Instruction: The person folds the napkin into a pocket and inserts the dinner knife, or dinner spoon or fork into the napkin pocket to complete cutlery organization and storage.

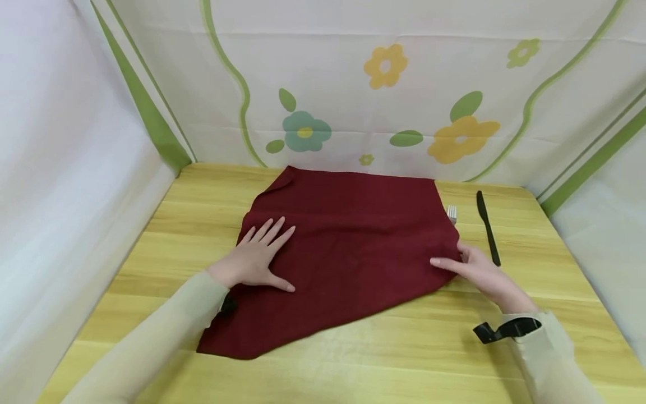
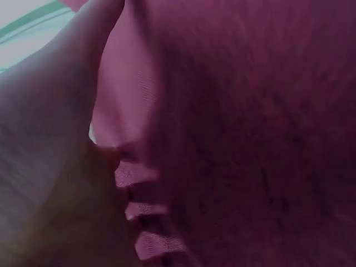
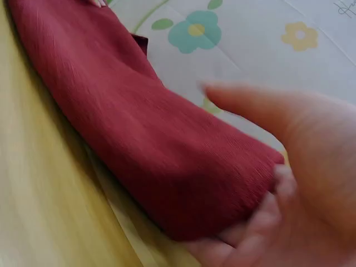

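I am looking down at a dark red cloth (image 1: 343, 252) lying spread on the table (image 1: 404, 348), its far edge close to the flowered backdrop (image 1: 383, 90) and its near corner pointing toward me. My left hand (image 1: 257, 255) is lying flat on the cloth's left part, fingers straight and slightly fanned, thumb out to the side, pressing the fabric down and gripping nothing; the left wrist view is showing only palm (image 2: 50, 167) and red weave (image 2: 250, 133) right against it. My right hand (image 1: 479, 272) is sitting at the cloth's right edge, and in the right wrist view the fingers (image 3: 261, 217) are curling under the folded edge (image 3: 167, 161) while the thumb is hovering above it, so I am holding that edge loosely, with the fabric draping over the fingertips. A fork (image 1: 451, 213) is peeking out from beneath the cloth's right edge, only its tines showing. A black knife (image 1: 488, 227) is lying on the bare wood just beyond my right hand, apart from the cloth, its tip pointing away from me. A black strap (image 1: 504, 330) is sitting on my right wrist.
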`<state>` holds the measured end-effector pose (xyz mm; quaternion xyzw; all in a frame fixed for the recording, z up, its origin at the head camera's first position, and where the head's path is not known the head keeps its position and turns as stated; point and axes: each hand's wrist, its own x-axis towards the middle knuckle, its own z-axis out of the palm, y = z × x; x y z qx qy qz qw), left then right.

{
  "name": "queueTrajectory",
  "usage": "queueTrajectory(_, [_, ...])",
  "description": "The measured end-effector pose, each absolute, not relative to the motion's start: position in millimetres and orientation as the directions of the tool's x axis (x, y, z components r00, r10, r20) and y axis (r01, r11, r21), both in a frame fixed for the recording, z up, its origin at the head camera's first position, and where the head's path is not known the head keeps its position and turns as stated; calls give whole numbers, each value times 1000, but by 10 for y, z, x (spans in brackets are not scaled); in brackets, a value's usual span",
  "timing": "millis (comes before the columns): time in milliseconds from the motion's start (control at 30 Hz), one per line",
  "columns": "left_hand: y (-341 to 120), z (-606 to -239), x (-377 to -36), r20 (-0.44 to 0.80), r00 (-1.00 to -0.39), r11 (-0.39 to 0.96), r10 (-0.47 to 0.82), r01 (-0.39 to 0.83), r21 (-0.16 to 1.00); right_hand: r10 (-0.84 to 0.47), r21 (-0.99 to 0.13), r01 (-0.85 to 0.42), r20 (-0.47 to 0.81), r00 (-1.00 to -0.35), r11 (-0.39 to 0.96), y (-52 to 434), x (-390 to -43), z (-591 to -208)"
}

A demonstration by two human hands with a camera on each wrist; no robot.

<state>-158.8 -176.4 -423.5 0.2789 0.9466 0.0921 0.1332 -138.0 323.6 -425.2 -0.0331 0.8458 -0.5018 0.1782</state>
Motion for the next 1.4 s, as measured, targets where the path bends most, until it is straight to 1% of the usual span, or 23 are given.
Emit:
queueTrajectory(100, [-1742,-4277,-1664,-279,-807,849,521,457,265,-335,-860,63,-264,-904,507,3278,-1300,-4223])
queueTrajectory(167, [-1740,-4284,-1687,-300,-805,854,512,438,282,-390,-859,19,-252,-886,511,3299,-1245,-4164])
queueTrajectory(233, [-1748,-4305,-1710,-308,-805,856,507,428,289,-421,-864,-29,-216,-881,503,3309,-1196,-4070])
queueTrajectory(300, [-1764,-4337,-1727,-298,-809,855,507,426,297,-445,-902,-43,-170,-879,429,3303,-1158,-3952])
queueTrajectory(400, [-1797,-4397,-1750,-286,-816,857,502,427,287,-449,-969,-11,-104,-887,247,3303,-1129,-3771])
queueTrajectory(433, [-1806,-4402,-1749,-284,-817,858,501,427,285,-443,-980,16,-105,-890,198,3309,-1127,-3725])
queueTrajectory(467, [-1814,-4405,-1748,-281,-818,858,501,428,285,-427,-981,45,-123,-896,188,3323,-1124,-3694])
queueTrajectory(533, [-1824,-4376,-1730,-284,-818,858,501,427,285,-365,-957,100,-199,-909,272,3361,-1118,-3670])
queueTrajectory(600, [-1827,-4318,-1701,-290,-814,856,503,424,295,-293,-896,138,-279,-914,423,3411,-1111,-3702])
queueTrajectory(667, [-1837,-4264,-1664,-293,-811,854,507,426,297,-232,-815,122,-300,-925,567,3457,-1100,-3753])
queueTrajectory(733, [-1848,-4225,-1621,-295,-810,853,507,425,302,-189,-740,41,-224,-956,671,3468,-1101,-3784])
queueTrajectory(833, [-1871,-4249,-1515,-296,-812,859,503,431,277,-162,-618,-97,-50,-986,780,3384,-1133,-3761])
queueTrajectory(867, [-1868,-4248,-1462,-298,-812,860,502,430,276,-167,-582,-129,-12,-986,803,3328,-1155,-3741])
queueTrajectory(933, [-1853,-4232,-1332,-302,-808,858,505,432,278,-205,-550,-179,14,-979,816,3193,-1211,-3716])
queueTrajectory(1033, [-1804,-4164,-1135,-305,-806,859,508,447,249,-315,-542,-243,-43,-948,805,2982,-1315,-3739])
queueTrajectory(1133, [-1759,-4100,-1065,-261,-812,851,522,474,226,-407,-529,-290,-116,-906,797,2820,-1441,-3855])
queueTrajectory(1200, [-1723,-4075,-1119,-218,-816,842,535,491,225,-434,-509,-305,-155,-887,805,2734,-1534,-3948])
queueTrajectory(1267, [-1662,-4068,-1246,-198,-813,831,548,502,239,-421,-480,-292,-187,-888,828,2670,-1632,-4036])
queueTrajectory(1333, [-1580,-4111,-1414,-207,-803,823,559,508,253,-386,-454,-257,-217,-897,853,2612,-1726,-4105])
queueTrajectory(1400, [-1475,-4158,-1599,-258,-793,830,552,491,266,-357,-432,-228,-245,-902,873,2572,-1813,-4172])
